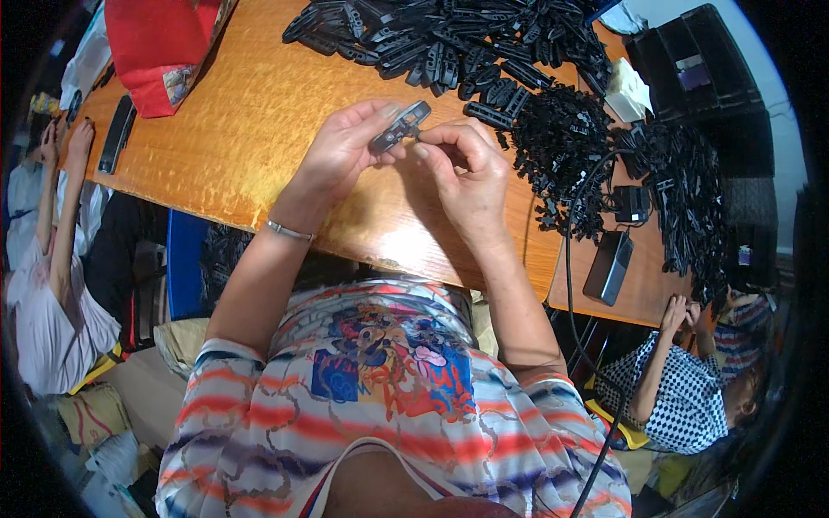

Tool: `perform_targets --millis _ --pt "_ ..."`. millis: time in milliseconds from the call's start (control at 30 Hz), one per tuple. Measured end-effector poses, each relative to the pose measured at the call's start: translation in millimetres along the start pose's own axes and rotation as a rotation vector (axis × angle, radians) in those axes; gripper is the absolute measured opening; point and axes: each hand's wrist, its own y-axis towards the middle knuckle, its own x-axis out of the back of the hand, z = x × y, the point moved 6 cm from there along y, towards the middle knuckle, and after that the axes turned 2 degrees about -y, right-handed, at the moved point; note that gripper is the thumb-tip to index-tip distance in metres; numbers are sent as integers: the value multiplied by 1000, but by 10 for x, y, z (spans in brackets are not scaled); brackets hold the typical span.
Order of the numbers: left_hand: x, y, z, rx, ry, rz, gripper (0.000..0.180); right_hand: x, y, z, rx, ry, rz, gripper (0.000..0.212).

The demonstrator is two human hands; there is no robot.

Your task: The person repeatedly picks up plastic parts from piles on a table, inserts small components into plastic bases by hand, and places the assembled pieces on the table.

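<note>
My left hand (352, 142) is closed around one end of a black oblong plastic part (401, 127), holding it tilted above the wooden table. Slots and recesses show on the face of the part. Close to its right side, my right hand (466, 168) pinches with thumb and forefinger at the part's edge. Whatever sits between those fingertips is too small to make out. Beyond my hands lies a big heap of similar black oblong parts (432, 43). Right of my right hand is a pile of tiny black pieces (566, 151).
A red bag (164, 52) and a black stapler-like object (117, 134) lie on the left. On the right are more black parts (686, 203), a black power bank-like box (609, 268), a cable (570, 250) and white tissues (629, 91). Co-workers (678, 380) sit at both sides.
</note>
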Motion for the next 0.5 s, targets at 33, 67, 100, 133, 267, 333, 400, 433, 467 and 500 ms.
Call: perform_targets --millis 33,67,100,133,267,333,400,433,467,500 --pt "-5 -1 2 7 16 -8 32 11 18 103 103 -62 23 16" --pt "-10 -5 3 14 32 -15 33 10 26 200 206 -123 46 17" --pt "-19 -14 0 13 32 -16 33 19 35 230 207 -123 46 17" --pt "-26 -31 -6 29 42 -35 32 3 38 264 226 -129 80 17" --pt "-9 -38 8 39 102 -43 32 -23 49 357 304 -170 165 19" --pt "-1 -48 9 33 152 -55 32 -24 70 364 331 -185 192 19" --pt "2 -62 4 29 202 -66 33 -27 86 356 354 -200 217 20" --pt "-11 -77 -20 22 258 -68 34 -35 90 351 367 -218 238 18" --pt "-18 -89 -34 16 314 -71 35 -42 92 346 380 -235 259 17" --pt "-10 -100 -32 17 314 -73 35 -32 95 328 379 -234 260 17"
